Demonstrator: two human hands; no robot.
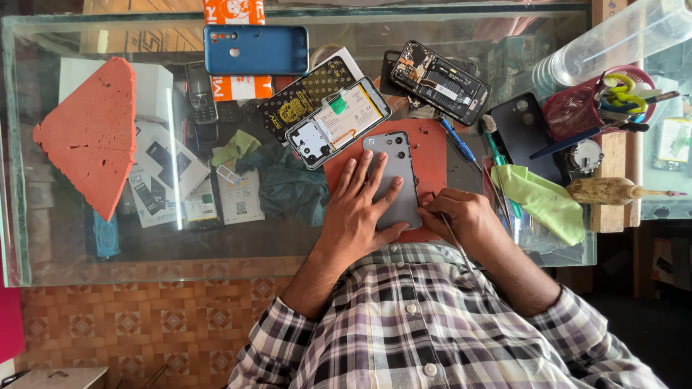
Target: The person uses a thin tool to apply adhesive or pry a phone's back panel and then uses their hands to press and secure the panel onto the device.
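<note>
Grey phone (pixel 395 179) between both hands

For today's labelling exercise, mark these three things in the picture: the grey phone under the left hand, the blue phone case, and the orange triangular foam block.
grey phone (pixel 401 155): head view, upper back near the camera holes.
blue phone case (pixel 256 50): head view, middle of its back.
orange triangular foam block (pixel 94 130): head view, centre of its top face.

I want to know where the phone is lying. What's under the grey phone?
Under the grey phone lies a red mat on the glass table. The left hand presses the phone down, so the mat beneath stays hidden.
</note>
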